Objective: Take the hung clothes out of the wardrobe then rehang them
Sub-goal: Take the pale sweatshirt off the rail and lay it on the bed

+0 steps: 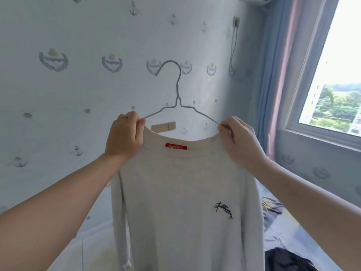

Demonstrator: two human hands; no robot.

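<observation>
Step in hand: as I judge it, seating the sweatshirt (181,192) on the wire hanger (177,90), or slipping it off; one frame cannot tell which.
Doing it well: keep the hook upright and centred over the neck. Work one shoulder at a time so the collar is not stretched. See that each wire arm lies under a shoulder seam before letting go (thin wire sheds a heavy knit easily). Both sides should sit level, or the garment will probably slide toward the lower one.
Left hand (125,135): clenched in a pinch, thumb and curled fingers gripping the left edge of the collar just where the wire arm enters the neck. Whether the wire itself is in the pinch I cannot tell.
Hanger: held up before the patterned wall (78,90), between the two hands. The hook is free, on no rail.
Sweatshirt: pale grey, hanging straight down from the collar, its red neck label (176,146) facing the camera. No wardrobe is in view.
Right hand (240,141): likewise closed, its fingertips nipping the right edge of the collar against the wire arm's end.
Far right: a window (332,94), and below it dark cloth (287,259) lying apart from the sweatshirt.
</observation>
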